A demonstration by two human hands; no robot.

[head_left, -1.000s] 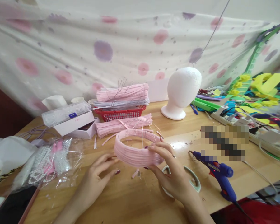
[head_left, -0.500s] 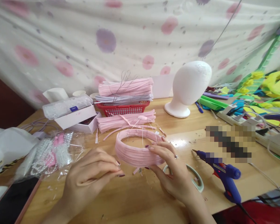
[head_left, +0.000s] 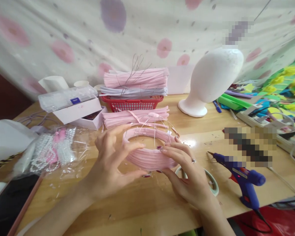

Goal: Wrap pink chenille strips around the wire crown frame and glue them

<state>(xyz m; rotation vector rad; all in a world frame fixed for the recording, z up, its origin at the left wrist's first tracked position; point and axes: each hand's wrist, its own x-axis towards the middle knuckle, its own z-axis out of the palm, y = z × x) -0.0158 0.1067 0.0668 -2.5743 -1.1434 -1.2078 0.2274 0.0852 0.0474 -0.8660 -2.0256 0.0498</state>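
Observation:
A ring of wound pink pipe cleaners [head_left: 151,157], with thin wires sticking up from it, stands on the wooden table [head_left: 147,203]. My left hand [head_left: 110,164] grips its left side, thumb under and fingers curled over the rim. Holding the ring's right front is my right hand [head_left: 184,173], fingertips pinched on its outer wall. Just behind the ring lies a loose bundle of pink pipe cleaners [head_left: 135,117].
A red basket [head_left: 131,103] stacked with pink and grey pipe cleaners stands behind. A white foam head [head_left: 212,78] is at back right, a blue glue gun [head_left: 243,178] at right, a tape roll [head_left: 211,183] under my right wrist. Bagged beads [head_left: 51,150] and a white box [head_left: 76,111] lie left.
My left hand rose from the table, closed briefly, then moved right and took hold of the ring's left side. The view tilted down and closer.

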